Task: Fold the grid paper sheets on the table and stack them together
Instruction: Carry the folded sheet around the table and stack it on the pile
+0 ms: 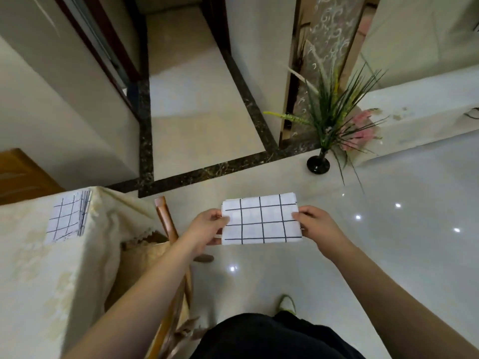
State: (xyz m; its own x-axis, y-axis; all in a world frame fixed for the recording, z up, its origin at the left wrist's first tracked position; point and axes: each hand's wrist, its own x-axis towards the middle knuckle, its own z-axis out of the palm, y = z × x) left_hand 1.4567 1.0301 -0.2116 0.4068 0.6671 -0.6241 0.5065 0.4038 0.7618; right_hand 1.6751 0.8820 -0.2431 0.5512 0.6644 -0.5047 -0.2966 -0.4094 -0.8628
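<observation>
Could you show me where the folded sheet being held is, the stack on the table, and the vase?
folded sheet (261, 220): head view, middle of its gridded face.
stack (68, 218): head view, top sheet's face.
vase (318, 164): head view, its black base.

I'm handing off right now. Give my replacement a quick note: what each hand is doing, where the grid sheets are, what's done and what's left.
Left hand: pinches the left edge of the folded grid sheet.
Right hand: pinches its right edge. The sheet is held flat in the air above the floor, off to the right of the table.
Stack of folded grid sheets: lies near the table's far corner, on the cream tablecloth.
Done: the held sheet looks folded; several are already stacked.
Left: carry this sheet over to the left and lay it on the stack, edges lined up. No other unfolded sheets are in view.
</observation>
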